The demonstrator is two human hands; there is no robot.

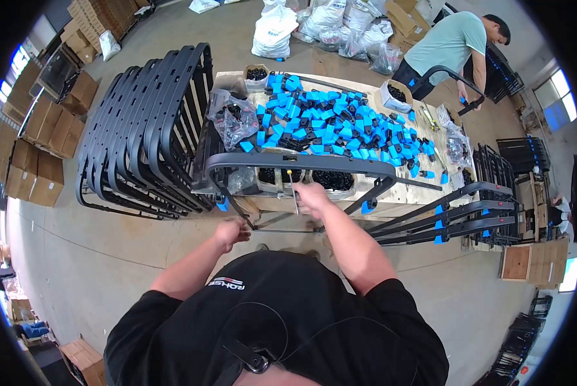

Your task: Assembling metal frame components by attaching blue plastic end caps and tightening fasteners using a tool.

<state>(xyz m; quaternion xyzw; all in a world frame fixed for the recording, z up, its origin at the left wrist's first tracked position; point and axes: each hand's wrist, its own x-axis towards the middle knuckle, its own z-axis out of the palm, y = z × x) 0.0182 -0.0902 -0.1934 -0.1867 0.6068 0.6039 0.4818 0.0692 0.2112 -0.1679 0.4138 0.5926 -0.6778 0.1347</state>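
In front of me stands a black U-shaped metal frame with rounded corners, leaning at the table's near edge. Blue plastic pieces, one on the left side and one on the right, sit on its legs. My right hand is closed around a slim tool with a metal shaft and a yellow end; its exact kind is unclear. Beside the frame's lower left corner my left hand has its fingers curled together. Whatever it pinches, if anything, is too small to make out.
A heap of blue and black plastic parts covers the wooden table. Boxes of small black parts line its edges. Black frames stand stacked left; more lean right. A co-worker handles another frame at far right.
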